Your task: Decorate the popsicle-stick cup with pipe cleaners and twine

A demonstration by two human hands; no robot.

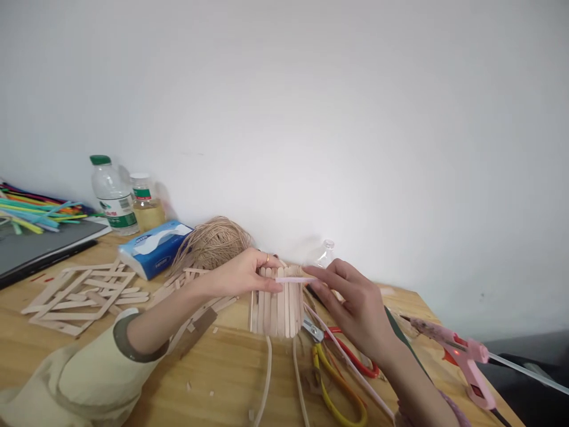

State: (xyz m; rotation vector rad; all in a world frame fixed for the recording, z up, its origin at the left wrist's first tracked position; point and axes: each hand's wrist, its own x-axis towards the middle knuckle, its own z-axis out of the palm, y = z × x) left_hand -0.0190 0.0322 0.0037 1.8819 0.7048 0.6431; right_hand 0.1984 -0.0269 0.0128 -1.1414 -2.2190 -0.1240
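Observation:
A small upright piece made of wooden craft sticks (280, 311) stands side by side in the middle of the table. My left hand (249, 274) grips its upper left edge, the thumb on the front pressing one end of a pale pink pipe cleaner (294, 279) against the sticks. That pipe cleaner lies level across the upper front. At its other end, my right hand (355, 299) pinches it between thumb and forefinger. A long pink tail (355, 370) hangs below the right hand toward the front edge. Two pale cords (267, 379) run forward from under the stick piece.
Scissors (338, 379) with red and yellow handles lie under my right hand. A pink glue gun (462, 356) rests at the right edge. Leftward are loose craft sticks (84, 290), a tissue pack (155, 249), a twine ball (217, 242), bottles (114, 201) and coloured pipe cleaners (40, 210).

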